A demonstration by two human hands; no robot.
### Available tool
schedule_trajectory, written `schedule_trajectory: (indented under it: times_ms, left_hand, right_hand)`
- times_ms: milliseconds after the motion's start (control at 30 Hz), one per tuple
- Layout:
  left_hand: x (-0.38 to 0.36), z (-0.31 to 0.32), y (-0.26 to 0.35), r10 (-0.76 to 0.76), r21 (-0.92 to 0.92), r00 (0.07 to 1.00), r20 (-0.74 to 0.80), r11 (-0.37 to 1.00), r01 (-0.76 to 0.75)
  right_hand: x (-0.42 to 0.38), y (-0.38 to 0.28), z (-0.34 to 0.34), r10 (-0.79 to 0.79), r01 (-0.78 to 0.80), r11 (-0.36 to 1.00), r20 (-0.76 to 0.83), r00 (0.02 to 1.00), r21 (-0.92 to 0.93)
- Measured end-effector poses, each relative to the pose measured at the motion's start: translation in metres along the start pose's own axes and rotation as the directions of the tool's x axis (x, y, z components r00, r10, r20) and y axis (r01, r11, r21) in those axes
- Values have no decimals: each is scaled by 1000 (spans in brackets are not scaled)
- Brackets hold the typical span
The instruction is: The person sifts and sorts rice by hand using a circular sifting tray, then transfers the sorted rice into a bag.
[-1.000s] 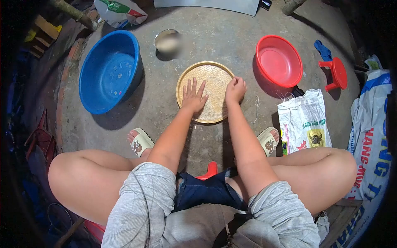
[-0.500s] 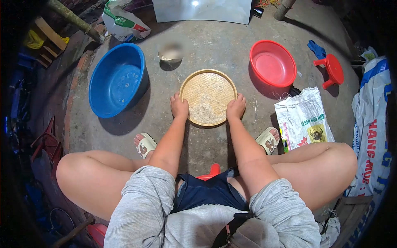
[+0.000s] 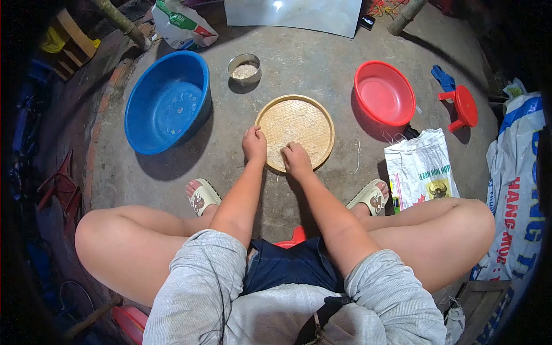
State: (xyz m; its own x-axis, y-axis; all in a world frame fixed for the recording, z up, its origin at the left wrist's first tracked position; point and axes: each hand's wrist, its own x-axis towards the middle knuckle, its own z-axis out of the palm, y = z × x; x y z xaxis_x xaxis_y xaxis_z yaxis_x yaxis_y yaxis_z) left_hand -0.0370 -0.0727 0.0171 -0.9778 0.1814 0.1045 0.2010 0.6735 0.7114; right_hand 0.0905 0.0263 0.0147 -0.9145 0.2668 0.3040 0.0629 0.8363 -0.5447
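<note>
A round woven bamboo winnowing tray (image 3: pixel 299 118) lies on the concrete floor between my feet, with pale grains thinly scattered on it. My left hand (image 3: pixel 255 145) is closed on the tray's left rim. Over the near part of the tray, my right hand (image 3: pixel 297 161) has its fingers pinched together; whatever they hold, if anything, is too small to make out. Beyond the tray, to the left, stands a round metal tin (image 3: pixel 245 70) with pale grain in it.
A large blue basin (image 3: pixel 167 103) is at the left, a red basin (image 3: pixel 384 95) at the right. Farther right are a red stool (image 3: pixel 466 106), a blue cloth (image 3: pixel 443 77) and a printed white sack (image 3: pixel 422 164). A metal sheet (image 3: pixel 293 14) lies at the back.
My right hand has let go of the tray's right rim and moved left, over its near part, fingers pinched. My left hand stays at the left rim. The view has shifted slightly.
</note>
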Motion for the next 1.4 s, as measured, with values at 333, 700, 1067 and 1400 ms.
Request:
schedule_trajectory:
  times_ms: [333, 700, 1067, 1400]
  left_hand:
    - [15, 30, 15, -206, -400, 442, 873, 216, 891]
    - [34, 25, -18, -259, -664, 612, 748, -291, 688]
    - [20, 20, -20, -362, -664, 568, 739, -247, 706]
    - [19, 41, 9, -176, -504, 477, 861, -167, 848]
  right_hand:
    - [42, 10, -21, 174, -155, 982, -191, 966, 108]
    - [20, -22, -19, -119, 119, 993, -67, 991, 7]
    - [18, -1, 10, 211, -184, 967, -146, 966, 178]
    - [56, -35, -2, 134, -91, 975, -212, 968, 204]
